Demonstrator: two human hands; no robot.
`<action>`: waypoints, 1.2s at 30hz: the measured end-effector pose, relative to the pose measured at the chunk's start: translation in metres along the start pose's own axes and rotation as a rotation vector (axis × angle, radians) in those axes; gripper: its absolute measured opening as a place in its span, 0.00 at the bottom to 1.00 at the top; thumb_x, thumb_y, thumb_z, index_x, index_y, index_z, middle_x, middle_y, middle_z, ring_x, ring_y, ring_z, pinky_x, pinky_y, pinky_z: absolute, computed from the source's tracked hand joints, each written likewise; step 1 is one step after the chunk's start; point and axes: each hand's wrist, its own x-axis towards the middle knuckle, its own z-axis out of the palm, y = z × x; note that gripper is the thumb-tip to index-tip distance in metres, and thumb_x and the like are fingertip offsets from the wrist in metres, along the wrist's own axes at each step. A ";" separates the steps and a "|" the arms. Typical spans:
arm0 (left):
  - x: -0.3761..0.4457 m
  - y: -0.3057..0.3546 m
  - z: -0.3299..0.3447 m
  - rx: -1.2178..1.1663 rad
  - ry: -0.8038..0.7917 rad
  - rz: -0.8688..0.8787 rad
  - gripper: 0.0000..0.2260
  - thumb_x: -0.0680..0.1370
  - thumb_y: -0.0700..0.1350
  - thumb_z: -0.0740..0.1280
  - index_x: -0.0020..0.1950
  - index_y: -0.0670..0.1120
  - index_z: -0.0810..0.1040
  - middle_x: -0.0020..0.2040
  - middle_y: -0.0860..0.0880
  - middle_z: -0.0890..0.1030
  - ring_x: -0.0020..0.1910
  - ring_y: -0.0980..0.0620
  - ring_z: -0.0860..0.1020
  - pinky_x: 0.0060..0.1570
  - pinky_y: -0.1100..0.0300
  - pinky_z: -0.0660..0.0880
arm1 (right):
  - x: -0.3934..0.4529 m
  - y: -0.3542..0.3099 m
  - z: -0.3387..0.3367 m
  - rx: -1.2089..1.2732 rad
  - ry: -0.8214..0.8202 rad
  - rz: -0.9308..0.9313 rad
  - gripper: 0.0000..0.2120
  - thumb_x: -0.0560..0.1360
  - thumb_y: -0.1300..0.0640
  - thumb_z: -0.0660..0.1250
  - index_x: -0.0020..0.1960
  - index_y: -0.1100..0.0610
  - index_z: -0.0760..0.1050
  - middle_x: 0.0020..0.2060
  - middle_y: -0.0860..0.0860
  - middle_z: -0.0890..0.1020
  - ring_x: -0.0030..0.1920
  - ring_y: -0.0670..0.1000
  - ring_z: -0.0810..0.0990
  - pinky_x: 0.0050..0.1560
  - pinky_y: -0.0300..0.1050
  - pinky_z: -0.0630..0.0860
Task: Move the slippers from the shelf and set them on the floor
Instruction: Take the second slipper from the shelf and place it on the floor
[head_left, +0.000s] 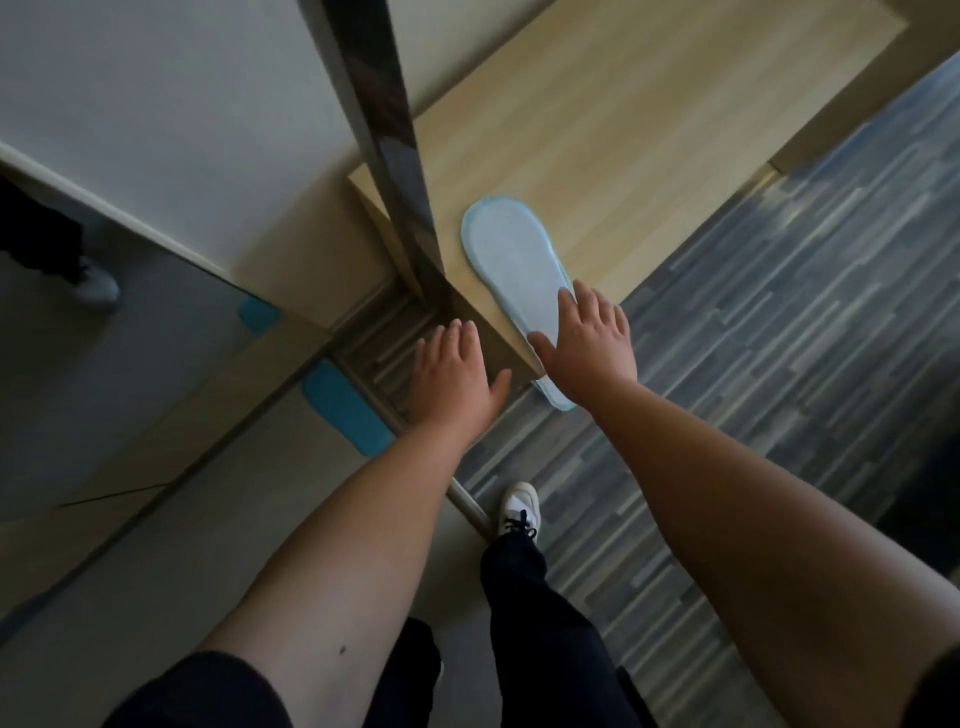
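Note:
A flat pale-blue slipper lies sole-up on the light wooden shelf, its near end sticking out past the shelf's front corner. My right hand rests flat on that near end, fingers spread, thumb at the slipper's left edge. My left hand hovers open to the left of the shelf corner, over the dark gap beside it, holding nothing. A second slipper cannot be told apart; only one stack is visible.
A mirror panel on the left reflects blue slipper shapes and a leg. A dark metal post rises at the shelf's left edge. Grey striped floor lies right. My white shoe stands below the shelf.

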 end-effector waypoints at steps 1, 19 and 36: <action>0.008 0.007 0.003 -0.046 -0.001 -0.034 0.34 0.77 0.59 0.59 0.75 0.41 0.56 0.75 0.40 0.63 0.74 0.42 0.61 0.73 0.46 0.57 | 0.009 0.005 0.000 0.022 -0.015 0.011 0.34 0.78 0.37 0.53 0.76 0.57 0.54 0.77 0.58 0.57 0.76 0.59 0.56 0.75 0.58 0.53; 0.100 0.033 0.019 -0.857 -0.098 -0.578 0.10 0.79 0.49 0.62 0.54 0.45 0.76 0.50 0.46 0.79 0.48 0.45 0.77 0.44 0.58 0.68 | 0.082 0.026 0.006 0.672 -0.223 0.325 0.11 0.77 0.52 0.62 0.54 0.56 0.77 0.45 0.52 0.80 0.47 0.56 0.79 0.44 0.48 0.74; 0.012 -0.020 0.057 -0.953 -0.142 -0.559 0.05 0.76 0.50 0.66 0.45 0.51 0.72 0.40 0.53 0.76 0.38 0.56 0.74 0.33 0.60 0.67 | -0.004 0.002 0.032 0.789 -0.320 0.377 0.07 0.75 0.52 0.68 0.48 0.55 0.78 0.40 0.53 0.82 0.41 0.54 0.82 0.50 0.58 0.81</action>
